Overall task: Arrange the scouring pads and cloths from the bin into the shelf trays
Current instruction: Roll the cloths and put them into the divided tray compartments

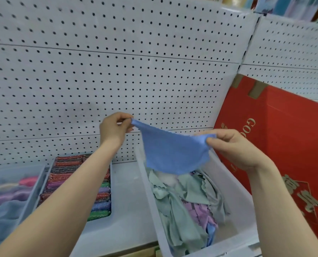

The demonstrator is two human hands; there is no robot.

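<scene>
A: What've your hands got?
B: Your left hand (115, 127) and right hand (230, 145) each pinch a corner of the blue cloth (173, 153), stretched above the bin (236, 191) of cloths (184, 201).

The white shelf (124, 191) carries 2 trays at the left (9, 197) (51, 165), a white bin (226, 180) of cloths, and a red box (284, 130) at the right.

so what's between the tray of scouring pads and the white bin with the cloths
Head view: only bare shelf surface lies between the scouring pad tray and the bin; the left forearm crosses above the tray.
</scene>
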